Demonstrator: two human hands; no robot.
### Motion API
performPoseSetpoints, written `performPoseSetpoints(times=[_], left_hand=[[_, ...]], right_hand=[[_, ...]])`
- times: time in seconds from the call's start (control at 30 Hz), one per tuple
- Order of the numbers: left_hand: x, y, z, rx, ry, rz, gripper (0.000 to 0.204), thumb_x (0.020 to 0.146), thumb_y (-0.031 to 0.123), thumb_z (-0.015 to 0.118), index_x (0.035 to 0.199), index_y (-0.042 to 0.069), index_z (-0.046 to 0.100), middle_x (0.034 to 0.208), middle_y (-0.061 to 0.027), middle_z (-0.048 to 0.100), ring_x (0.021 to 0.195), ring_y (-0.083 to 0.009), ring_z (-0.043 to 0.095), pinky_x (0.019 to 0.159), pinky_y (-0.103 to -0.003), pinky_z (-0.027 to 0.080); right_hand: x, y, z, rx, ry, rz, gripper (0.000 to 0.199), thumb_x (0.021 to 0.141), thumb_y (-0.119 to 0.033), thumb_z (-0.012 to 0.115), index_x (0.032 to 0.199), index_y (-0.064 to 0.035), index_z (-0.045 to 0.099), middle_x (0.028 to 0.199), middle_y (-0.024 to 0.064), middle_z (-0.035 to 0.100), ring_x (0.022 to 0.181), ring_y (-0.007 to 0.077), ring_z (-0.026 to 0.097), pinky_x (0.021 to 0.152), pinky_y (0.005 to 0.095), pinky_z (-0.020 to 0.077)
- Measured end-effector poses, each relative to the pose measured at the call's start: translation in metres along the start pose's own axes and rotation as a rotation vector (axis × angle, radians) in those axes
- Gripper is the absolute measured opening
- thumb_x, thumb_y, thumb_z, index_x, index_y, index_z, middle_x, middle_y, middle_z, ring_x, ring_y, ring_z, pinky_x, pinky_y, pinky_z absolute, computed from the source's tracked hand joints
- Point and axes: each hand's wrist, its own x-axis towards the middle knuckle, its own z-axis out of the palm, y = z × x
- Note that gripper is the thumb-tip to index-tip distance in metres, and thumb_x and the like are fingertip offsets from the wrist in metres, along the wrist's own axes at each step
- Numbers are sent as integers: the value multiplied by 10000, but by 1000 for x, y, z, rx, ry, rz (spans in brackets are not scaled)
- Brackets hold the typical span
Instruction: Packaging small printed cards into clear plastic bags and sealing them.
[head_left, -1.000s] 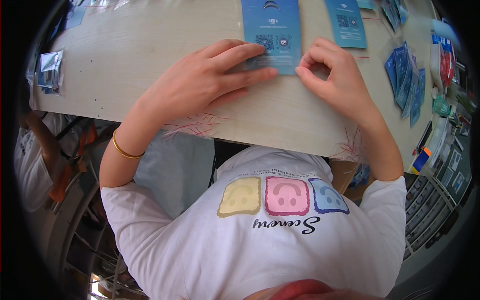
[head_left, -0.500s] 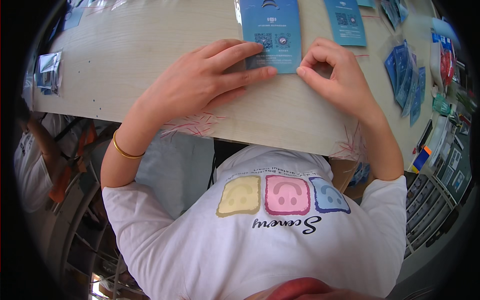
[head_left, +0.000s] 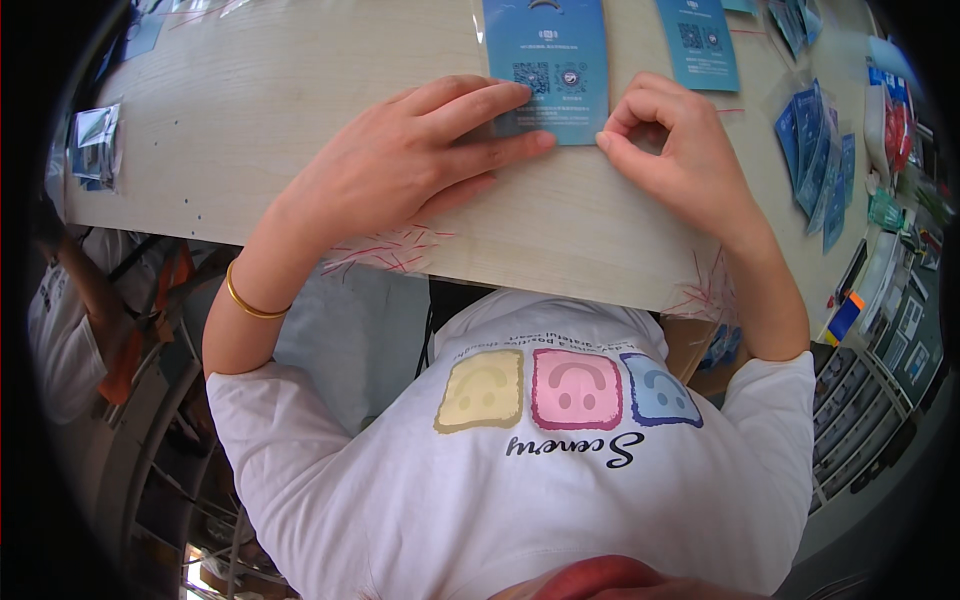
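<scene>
A blue printed card [head_left: 548,60] in a clear sleeve lies on the table at the top middle. My left hand [head_left: 420,150] rests across its lower left part, palm down, fingers stretched out and slightly apart. At the card's lower right corner is my right hand [head_left: 680,150], its thumb and forefinger pinched together in a ring. Whatever lies between those fingertips is too small to make out. A second blue card [head_left: 700,45] lies to the right, apart from both hands.
Clear strips with red lines [head_left: 400,250] cling to the table's front edge, with more strips [head_left: 705,290] at the right. Bagged blue cards [head_left: 812,150] lie far right, and a silvery packet stack [head_left: 97,145] far left. Another person's arm [head_left: 85,265] shows beyond the left edge.
Almost nothing differs. The whole view has shifted very slightly, and both hands keep their places at the card.
</scene>
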Motion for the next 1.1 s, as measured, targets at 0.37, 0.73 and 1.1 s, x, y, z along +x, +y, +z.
performPoseSetpoints(times=[0.37, 0.73, 1.1], left_hand=[[0, 2, -2, 32, -15, -3, 562, 874, 147, 688, 1428, 226, 640, 1474, -79, 521, 1261, -306, 562, 1033, -431, 528], [-3, 2, -10, 36, -30, -2, 536, 856, 130, 703, 1390, 165, 665, 1519, -89, 503, 1337, -325, 531, 1045, -434, 523], [-9, -2, -33, 146, 10, -4, 496, 860, 145, 709, 1353, 104, 678, 1481, -104, 577, 1363, -360, 535, 1098, -483, 477]], right_hand=[[4, 5, -11, -304, 60, 77, 215, 863, -222, 792, 881, -18, 728, 841, 97, 654, 710, 238, 646, 657, 342, 505], [-29, 29, 7, -575, 220, -511, 477, 798, -52, 715, 1243, -219, 748, 956, -6, 601, 792, 181, 616, 665, 342, 509], [-29, 27, 4, -610, 187, -502, 452, 830, -56, 704, 1250, -219, 741, 963, 21, 639, 840, 217, 650, 689, 346, 518]])
